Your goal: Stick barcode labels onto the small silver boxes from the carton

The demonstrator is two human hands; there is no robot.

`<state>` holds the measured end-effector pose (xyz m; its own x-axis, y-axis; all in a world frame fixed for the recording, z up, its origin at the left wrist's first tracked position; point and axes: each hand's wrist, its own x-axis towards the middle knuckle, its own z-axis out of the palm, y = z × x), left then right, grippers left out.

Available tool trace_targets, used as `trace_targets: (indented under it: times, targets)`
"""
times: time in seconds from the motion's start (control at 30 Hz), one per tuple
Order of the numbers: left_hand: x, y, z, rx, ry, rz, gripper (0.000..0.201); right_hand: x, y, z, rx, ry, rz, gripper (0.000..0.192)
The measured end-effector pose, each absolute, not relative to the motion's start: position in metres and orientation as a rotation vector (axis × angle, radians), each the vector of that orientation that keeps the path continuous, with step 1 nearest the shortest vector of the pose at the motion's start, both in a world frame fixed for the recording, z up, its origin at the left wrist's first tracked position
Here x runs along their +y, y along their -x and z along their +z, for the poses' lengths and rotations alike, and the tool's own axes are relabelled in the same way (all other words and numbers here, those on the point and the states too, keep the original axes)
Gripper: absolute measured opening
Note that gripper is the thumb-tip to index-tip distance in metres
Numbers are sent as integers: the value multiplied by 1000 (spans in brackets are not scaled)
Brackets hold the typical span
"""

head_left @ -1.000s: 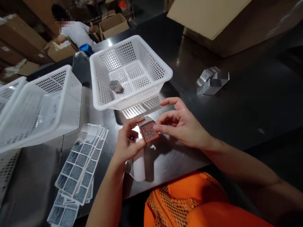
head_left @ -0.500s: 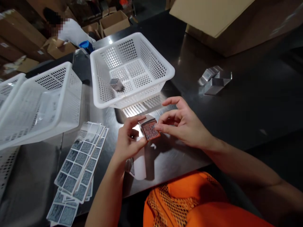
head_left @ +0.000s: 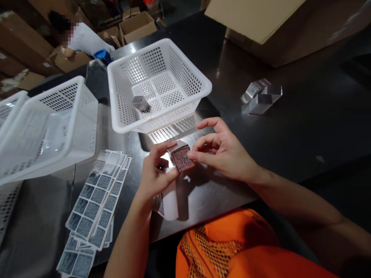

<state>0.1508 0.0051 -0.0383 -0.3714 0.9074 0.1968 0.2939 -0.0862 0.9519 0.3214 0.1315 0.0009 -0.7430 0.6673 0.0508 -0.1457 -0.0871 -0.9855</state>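
My left hand (head_left: 155,175) grips a small metal cube (head_left: 181,156) whose upper face carries a speckled label. The fingertips of my right hand (head_left: 224,150) press on the right edge of that label. Both hands hover just above the dark metal table (head_left: 304,123), near its front edge. A white strip of backing paper (head_left: 170,200) lies on the table under my left hand. Sheets of grey square labels (head_left: 97,202) lie to the left. A white perforated basket (head_left: 158,83) beyond my hands holds one metal cube (head_left: 140,102).
Two more white baskets (head_left: 43,127) stand at the left. A few shiny metal cubes (head_left: 261,97) sit at the right, and an open cardboard box (head_left: 275,27) behind them. A person in a white shirt (head_left: 85,36) works among boxes at the far left. My orange mesh vest (head_left: 232,247) shows below.
My hands and the cube stay almost in place; my right fingertips shift slightly along the label. The person in the background has leaned further left.
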Motion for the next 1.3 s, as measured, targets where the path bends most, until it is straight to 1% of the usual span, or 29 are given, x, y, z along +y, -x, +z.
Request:
trace_targets:
  times: [0.3, 0.47, 0.6, 0.67, 0.8, 0.83, 0.87, 0.9, 0.97, 1.07, 1.13, 1.2, 1.3]
  targets:
    - [4, -152, -38, 1709, -1311, 1459, 58, 129, -322, -4, -1666, 571, 1810, 56]
    - [3, -152, -40, 1719, -1333, 1451, 61, 127, -324, -8, -1718, 628, 1660, 57]
    - [4, -150, -42, 1707, -1336, 1508, 63, 134, -322, -11, -1707, 694, 1547, 61]
    - [5, -150, -40, 1701, -1337, 1544, 63, 137, -320, -13, -1665, 679, 1621, 64]
    - [0, -150, -36, 1650, -1320, 1533, 53, 135, -314, -21, -1699, 471, 2009, 92]
    - [-1, -149, -36, 1665, -1302, 1495, 54, 134, -312, -24, -1749, 423, 2059, 95]
    - [-3, -147, -36, 1704, -1282, 1442, 58, 135, -311, -27, -1806, 399, 2064, 93]
    - [-3, -146, -37, 1745, -1264, 1401, 65, 137, -309, -30, -1859, 391, 2033, 87]
    - [-3, -147, -37, 1841, -1241, 1337, 76, 143, -308, -31, -1955, 392, 1915, 70]
    - [-1, -154, -33, 1988, -1303, 1288, 75, 154, -318, -21, -2100, 402, 1647, 47]
    - [0, -158, -30, 2052, -1384, 1279, 69, 162, -334, -14, -2204, 523, 1373, 46]
    - [2, -158, -31, 2099, -1467, 1292, 59, 178, -356, -15, -2273, 753, 1047, 52]
    - [7, -151, -37, 2173, -1617, 1254, 39, 218, -392, -32, -2232, 1163, 432, 45]
